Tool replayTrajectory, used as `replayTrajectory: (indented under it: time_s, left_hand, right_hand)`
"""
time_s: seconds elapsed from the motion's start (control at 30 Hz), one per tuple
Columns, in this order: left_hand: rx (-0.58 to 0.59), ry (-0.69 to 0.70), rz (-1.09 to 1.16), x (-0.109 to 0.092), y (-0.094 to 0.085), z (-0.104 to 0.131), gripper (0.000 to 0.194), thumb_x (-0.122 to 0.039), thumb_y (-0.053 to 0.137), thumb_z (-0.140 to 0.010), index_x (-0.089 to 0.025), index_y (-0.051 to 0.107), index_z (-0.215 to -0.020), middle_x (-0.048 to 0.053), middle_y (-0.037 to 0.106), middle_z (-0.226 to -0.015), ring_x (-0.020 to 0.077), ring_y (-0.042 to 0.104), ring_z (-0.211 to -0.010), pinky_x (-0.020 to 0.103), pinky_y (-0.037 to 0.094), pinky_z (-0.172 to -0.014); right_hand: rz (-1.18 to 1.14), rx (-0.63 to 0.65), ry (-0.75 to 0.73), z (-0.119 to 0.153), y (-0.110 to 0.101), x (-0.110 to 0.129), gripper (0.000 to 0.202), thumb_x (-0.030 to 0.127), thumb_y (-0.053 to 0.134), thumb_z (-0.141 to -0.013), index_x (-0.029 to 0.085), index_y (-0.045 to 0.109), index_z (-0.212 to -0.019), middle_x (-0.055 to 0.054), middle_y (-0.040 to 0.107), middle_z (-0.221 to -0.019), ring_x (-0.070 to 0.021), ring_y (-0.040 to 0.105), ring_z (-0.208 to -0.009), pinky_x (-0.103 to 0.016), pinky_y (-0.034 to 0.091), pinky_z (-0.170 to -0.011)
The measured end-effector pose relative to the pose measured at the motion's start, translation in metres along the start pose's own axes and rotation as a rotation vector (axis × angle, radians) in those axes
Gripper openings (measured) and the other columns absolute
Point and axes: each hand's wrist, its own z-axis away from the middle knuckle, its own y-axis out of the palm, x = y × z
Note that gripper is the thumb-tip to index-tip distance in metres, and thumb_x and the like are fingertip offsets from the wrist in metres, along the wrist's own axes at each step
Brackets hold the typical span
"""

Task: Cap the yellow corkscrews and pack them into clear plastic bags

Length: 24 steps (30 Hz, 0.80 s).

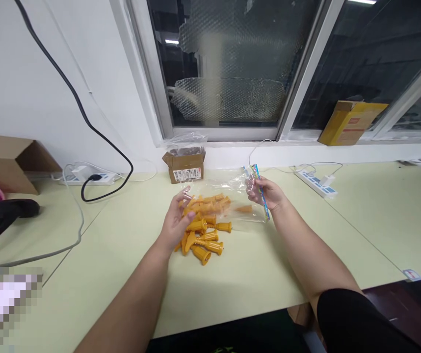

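Observation:
A clear plastic bag [228, 185] with a colourful printed strip along one edge lies across the middle of the table. My right hand [265, 193] pinches it at that strip. Several orange plastic pieces [210, 245] with ribbed, bell-shaped ends lie heaped in front; their exact kind cannot be made out. More of them show through the film, and one orange piece [244, 209] sits apart inside the bag, nearer the strip. My left hand [176, 223] rests at the left side of the heap, thumb and fingers apart, close against the pieces and the film.
Behind the bag stands a small cardboard box [184, 169] with plastic in it. Power strips lie at left [103, 178] and right [317, 183]. A black cable [81, 105] hangs down at left, near a larger cardboard box [4, 159]. A yellow box [352, 122] leans on the window.

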Motion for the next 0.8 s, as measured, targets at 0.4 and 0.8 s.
replayTrajectory:
  time_s: [0.4,0.8]
  left_hand:
    - [0.013,-0.228,0.389,-0.05,-0.005,-0.056,0.044,-0.059,0.086,-0.069,-0.019,0.072,-0.08,0.011,0.077,-0.103,0.0322,0.072,-0.108,0.055,0.059,-0.097]
    - [-0.185,-0.275,0.315,-0.023,-0.017,-0.095,0.042,-0.05,0.092,-0.064,-0.015,0.075,-0.081,0.007,0.075,-0.083,0.0178,0.072,-0.076,0.041,0.064,-0.089]
  right_hand:
    - [0.299,-0.094,-0.162,0.013,0.023,0.029,0.038,0.05,0.081,-0.076,0.021,0.058,-0.083,0.0,0.061,-0.068,-0.0165,0.063,-0.054,-0.025,0.049,-0.044]
    - [0.483,-0.287,-0.327,-0.008,-0.008,0.016,0.039,0.057,0.079,-0.081,0.021,0.065,-0.074,0.001,0.057,-0.066,-0.0113,0.055,-0.058,-0.023,0.053,-0.056]
